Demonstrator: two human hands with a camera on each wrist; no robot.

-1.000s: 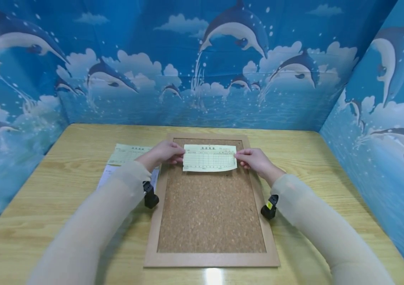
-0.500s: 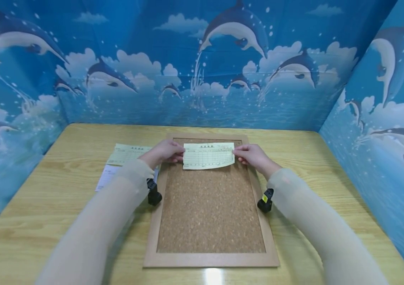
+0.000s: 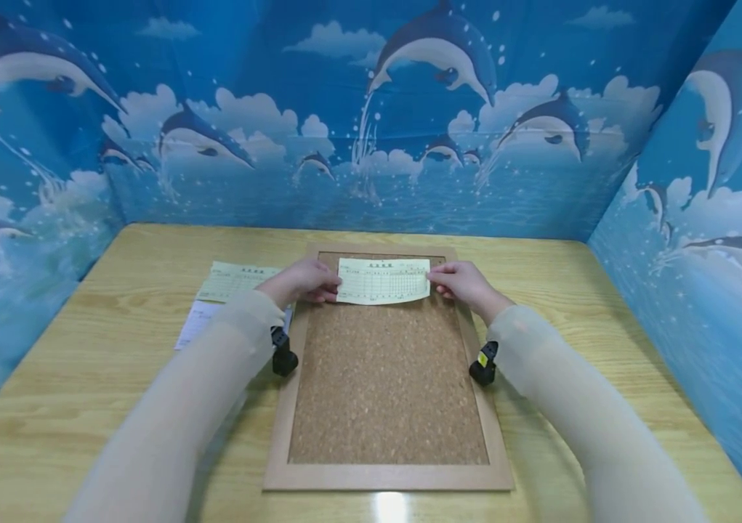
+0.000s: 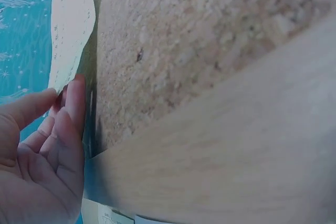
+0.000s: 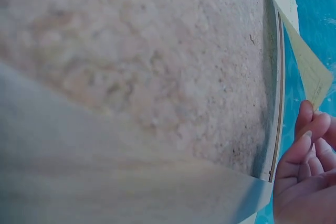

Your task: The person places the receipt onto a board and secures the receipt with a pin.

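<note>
A pale yellow-green receipt slip [image 3: 384, 282], printed with a table grid, is stretched between both hands over the upper part of a framed cork board [image 3: 389, 385]. My left hand [image 3: 308, 280] pinches its left edge between thumb and fingers; the left wrist view shows the slip [image 4: 71, 24] running up from the fingertips of that hand [image 4: 44, 150]. At the opposite edge my right hand [image 3: 465, 285] pinches the slip by its corner. In the right wrist view the slip [image 5: 307, 66] is bent and twisted near that hand [image 5: 310, 163], beside the board's top edge.
Left of the board, partly behind the left forearm, lie another yellow-green slip [image 3: 233, 282] and a white printed sheet [image 3: 197, 323]. The wooden table [image 3: 102, 349] is bounded by blue dolphin-patterned curtains [image 3: 371, 181] at the back and sides.
The slip and both hands have shifted slightly up toward the board's top edge. The right hand has moved a little left, and the slip's lower edge bows more.
</note>
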